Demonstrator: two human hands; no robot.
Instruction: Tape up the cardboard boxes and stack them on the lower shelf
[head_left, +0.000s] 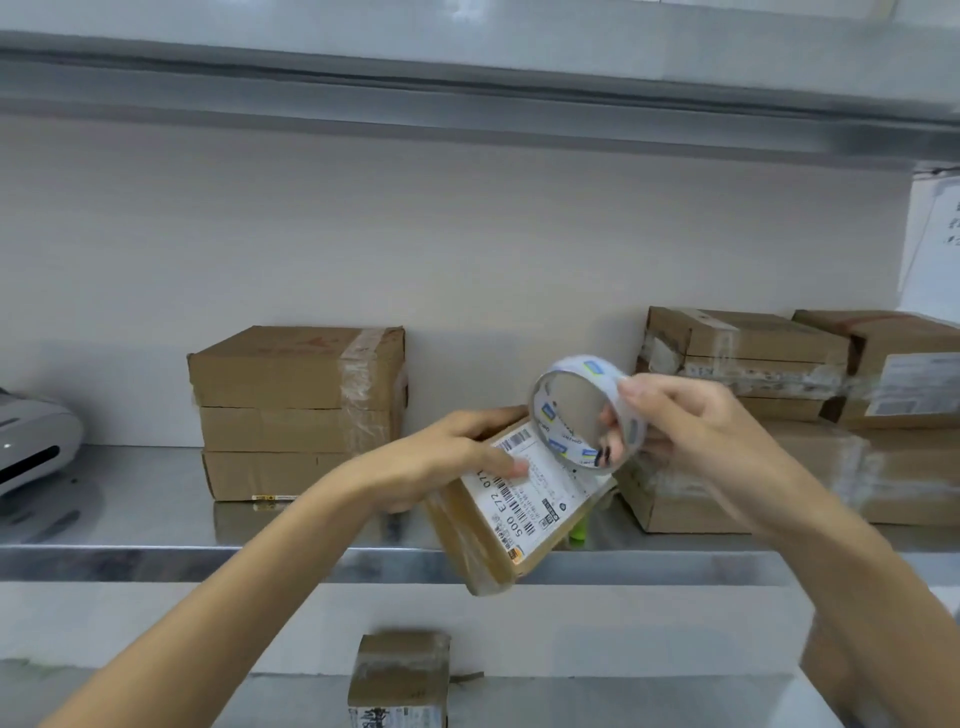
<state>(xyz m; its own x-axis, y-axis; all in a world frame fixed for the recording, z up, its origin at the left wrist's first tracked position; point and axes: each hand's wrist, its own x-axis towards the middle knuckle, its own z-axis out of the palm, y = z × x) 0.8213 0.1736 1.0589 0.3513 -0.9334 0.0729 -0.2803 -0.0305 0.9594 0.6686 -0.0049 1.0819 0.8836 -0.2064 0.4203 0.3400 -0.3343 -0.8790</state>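
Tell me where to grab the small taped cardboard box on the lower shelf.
Probably grip the small brown taped cardboard box by its left and right faces, coming from the front: it stands upright and alone, with room on both sides.

Holds up a box (519, 512) in the left hand (457, 457) and a tape roll (582, 415) in the right hand (691, 431).

Reaches in bare-armed from the lower left and the lower right, forearms converging toward the middle. Grips the box from its left side, thumb laid flat across the labelled face, fingers (493, 418) wrapped over the far edge, wrist roughly straight. Pinches the roll's rim on its right side, fingertips (631, 389) on the outer band, thumb inside the ring. Holds the two hands near each other, not touching.
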